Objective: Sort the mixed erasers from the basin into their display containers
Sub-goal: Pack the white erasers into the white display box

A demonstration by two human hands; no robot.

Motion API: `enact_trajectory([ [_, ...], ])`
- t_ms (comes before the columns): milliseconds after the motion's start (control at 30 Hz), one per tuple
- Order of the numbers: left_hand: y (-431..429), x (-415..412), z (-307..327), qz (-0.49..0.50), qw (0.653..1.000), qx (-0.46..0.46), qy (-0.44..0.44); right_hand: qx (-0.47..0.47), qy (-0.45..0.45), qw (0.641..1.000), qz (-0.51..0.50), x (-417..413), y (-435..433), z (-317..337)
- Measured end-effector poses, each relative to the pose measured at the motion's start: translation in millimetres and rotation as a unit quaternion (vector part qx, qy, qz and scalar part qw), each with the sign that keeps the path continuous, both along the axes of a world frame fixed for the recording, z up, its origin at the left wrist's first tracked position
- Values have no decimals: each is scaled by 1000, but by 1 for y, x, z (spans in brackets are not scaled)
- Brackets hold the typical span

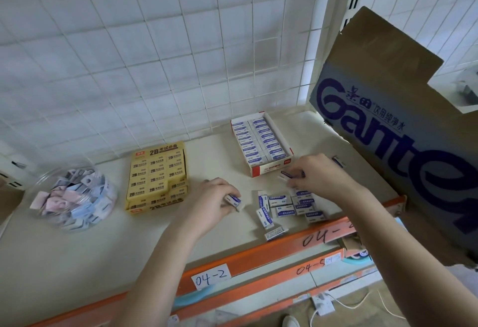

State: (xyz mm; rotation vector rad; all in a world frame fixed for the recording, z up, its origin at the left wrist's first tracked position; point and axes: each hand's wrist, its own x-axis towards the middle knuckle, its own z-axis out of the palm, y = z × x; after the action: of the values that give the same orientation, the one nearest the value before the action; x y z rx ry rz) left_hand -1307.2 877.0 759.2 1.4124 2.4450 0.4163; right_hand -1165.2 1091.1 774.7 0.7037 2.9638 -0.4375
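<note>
Several loose white-and-blue erasers (284,209) lie on the shelf near its front edge. My left hand (212,205) grips one white-and-blue eraser (234,200) just left of that pile. My right hand (318,174) pinches another white-and-blue eraser (287,175) in front of the white-and-red display box (271,169), which holds two rows of the same erasers. A yellow display box (157,174) of 2B erasers stands to the left. One more eraser (337,161) lies behind my right hand.
A clear round tub (75,194) of mixed small erasers sits at the far left. A big cardboard box (403,125) leans in on the right. The orange shelf lip (258,251) carries labels 04-2. A wire grid wall stands behind.
</note>
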Motion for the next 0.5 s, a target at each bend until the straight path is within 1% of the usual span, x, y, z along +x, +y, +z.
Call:
enact_trajectory([
  [67,3,4,-2,20,999,20,15,14,6,1000,0,-8,-12,1],
  [133,5,7,-4,50,997,40,36,35,38,999,6,-15,-27,0],
  [233,5,10,-7,66,992,48,91,18,85,996,23,-25,-46,-8],
  [300,5,8,-9,61,993,55,82,-30,110,993,20,-26,-48,-12],
  [367,3,5,-9,54,995,66,55,-70,153,986,0,-23,-40,-11],
  [433,1,2,-10,56,995,80,34,-84,185,979,-12,-17,-30,-7],
  [500,0,2,-12,61,994,92,20,-88,184,979,3,-12,-21,-2],
])
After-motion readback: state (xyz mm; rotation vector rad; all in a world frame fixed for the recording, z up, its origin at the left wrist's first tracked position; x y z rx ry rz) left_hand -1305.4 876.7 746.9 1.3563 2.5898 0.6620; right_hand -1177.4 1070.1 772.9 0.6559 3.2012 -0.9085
